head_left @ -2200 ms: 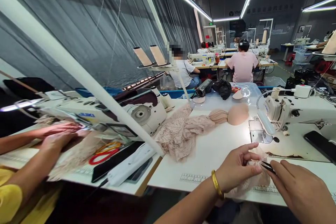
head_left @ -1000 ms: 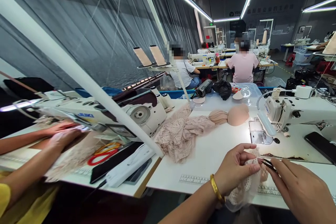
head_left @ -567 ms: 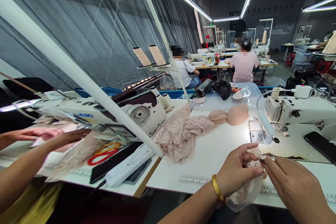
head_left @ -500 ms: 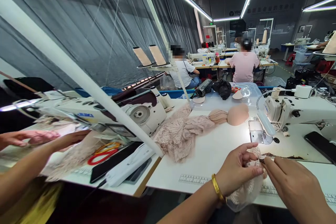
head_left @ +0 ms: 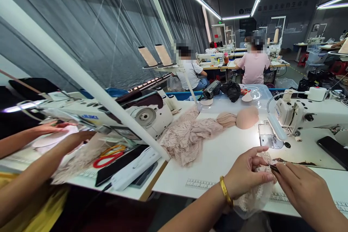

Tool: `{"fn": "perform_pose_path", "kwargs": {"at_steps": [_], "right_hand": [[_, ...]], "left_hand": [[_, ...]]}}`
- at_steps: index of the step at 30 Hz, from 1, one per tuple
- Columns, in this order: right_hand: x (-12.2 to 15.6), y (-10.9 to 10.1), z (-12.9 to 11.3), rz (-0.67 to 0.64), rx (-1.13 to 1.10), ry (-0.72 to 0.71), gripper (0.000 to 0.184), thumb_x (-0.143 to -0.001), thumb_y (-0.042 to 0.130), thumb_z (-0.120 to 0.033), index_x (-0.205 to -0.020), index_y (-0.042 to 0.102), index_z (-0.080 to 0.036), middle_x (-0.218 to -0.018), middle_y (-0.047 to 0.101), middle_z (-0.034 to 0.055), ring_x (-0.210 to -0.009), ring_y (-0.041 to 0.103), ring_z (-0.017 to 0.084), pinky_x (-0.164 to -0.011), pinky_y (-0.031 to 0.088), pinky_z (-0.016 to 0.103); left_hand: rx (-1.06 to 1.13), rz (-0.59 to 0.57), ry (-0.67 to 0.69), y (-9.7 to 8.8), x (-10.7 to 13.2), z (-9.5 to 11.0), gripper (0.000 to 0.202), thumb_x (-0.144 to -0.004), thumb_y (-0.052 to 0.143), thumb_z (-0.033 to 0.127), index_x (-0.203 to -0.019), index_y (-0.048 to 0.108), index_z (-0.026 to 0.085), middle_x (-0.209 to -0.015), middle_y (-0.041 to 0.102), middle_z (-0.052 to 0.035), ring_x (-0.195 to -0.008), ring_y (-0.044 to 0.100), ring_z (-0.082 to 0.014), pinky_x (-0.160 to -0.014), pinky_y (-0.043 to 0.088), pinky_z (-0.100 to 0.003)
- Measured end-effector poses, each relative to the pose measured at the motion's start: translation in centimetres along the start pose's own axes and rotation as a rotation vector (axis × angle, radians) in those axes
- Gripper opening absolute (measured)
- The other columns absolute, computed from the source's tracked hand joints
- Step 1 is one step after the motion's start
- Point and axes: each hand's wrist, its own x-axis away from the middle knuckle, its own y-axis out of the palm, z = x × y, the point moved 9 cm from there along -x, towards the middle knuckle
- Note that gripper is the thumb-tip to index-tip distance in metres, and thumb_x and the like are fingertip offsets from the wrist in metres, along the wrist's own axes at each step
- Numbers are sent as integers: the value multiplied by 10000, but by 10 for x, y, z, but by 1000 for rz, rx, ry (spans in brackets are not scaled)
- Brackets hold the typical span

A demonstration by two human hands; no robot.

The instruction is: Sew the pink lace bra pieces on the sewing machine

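Observation:
My left hand [head_left: 244,174], with a gold bangle at the wrist, pinches a piece of pale pink lace fabric [head_left: 246,200] between thumb and fingers. The lace hangs down over the table's front edge. My right hand [head_left: 306,185] is closed around a small, thin, dark tool [head_left: 274,168], mostly hidden by the fingers. Its tip meets the lace close to my left fingertips; I cannot make out its exact kind. Just beyond both hands is the sewing machine [head_left: 292,110] with its lit needle plate [head_left: 268,139].
Crumpled lace [head_left: 187,137] and beige moulded cups [head_left: 247,117] lie on the white table [head_left: 217,166]. A black phone [head_left: 333,152] rests at the right. At the left, a co-worker's hands [head_left: 78,139] handle fabric by another machine [head_left: 89,112], near red-handled scissors [head_left: 108,159]. A slanting white pole [head_left: 108,101] crosses the view.
My hands stay almost in place, still on the lace and the dark tool, which shows a little more. At the left, the co-worker's far hand has lifted with a pale fabric piece.

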Motion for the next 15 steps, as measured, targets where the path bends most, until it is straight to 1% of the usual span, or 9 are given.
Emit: {"fn": "perform_pose_path", "kwargs": {"at_steps": [3, 6, 9, 11, 13, 15], "right_hand": [[-1, -2, -1, 10, 9, -16, 230, -1111, 437, -235, -1064, 656, -182, -874, 729, 41, -659, 633, 166, -737, 399, 340], [-4, -4, -3, 16, 21, -27, 267, -1117, 415, -236, -1037, 665, -191, -811, 708, 23, -643, 627, 167, -717, 392, 339], [-7, -4, -5, 13, 15, -30, 289, -1128, 384, -245, -1063, 661, -195, -774, 692, 5, -646, 638, 165, -723, 399, 329], [-5, -5, -2, 14, -14, -6, 279, -1129, 394, -260, -1041, 652, -199, -787, 700, 4, -652, 649, 157, -722, 407, 316], [3, -5, 11, 10, -34, 55, 272, -1124, 420, -306, -1013, 644, -202, -794, 704, 5, -646, 654, 150, -690, 410, 302], [19, -4, 34, -9, 9, 139, 296, -1116, 437, -385, -1012, 647, -204, -754, 686, -6, -610, 647, 155, -624, 396, 303]], "left_hand": [[-30, -3, 13, 1, 1, 3, 899, -625, 984, 366, -1441, 620, 260, -958, 658, -17, -818, 598, -124, -778, 458, -248], [-46, -12, 18, 4, 1, 2, 895, -634, 976, 348, -1447, 613, 259, -978, 692, -27, -854, 629, -144, -794, 464, -260], [-33, -53, 20, 11, 0, -1, 900, -674, 952, 347, -1482, 570, 245, -1115, 747, -90, -940, 673, -186, -827, 481, -286], [-62, -87, 25, 12, 0, 2, 919, -687, 937, 339, -1506, 534, 229, -1179, 759, -128, -905, 676, -181, -794, 484, -284], [-140, -117, 28, 5, 2, 13, 917, -707, 918, 338, -1519, 510, 217, -1156, 774, -137, -776, 641, -141, -709, 463, -263], [-256, -85, 60, -16, 9, 39, 835, -768, 868, 363, -1508, 515, 208, -1114, 785, -132, -708, 608, -126, -655, 447, -255]]}}
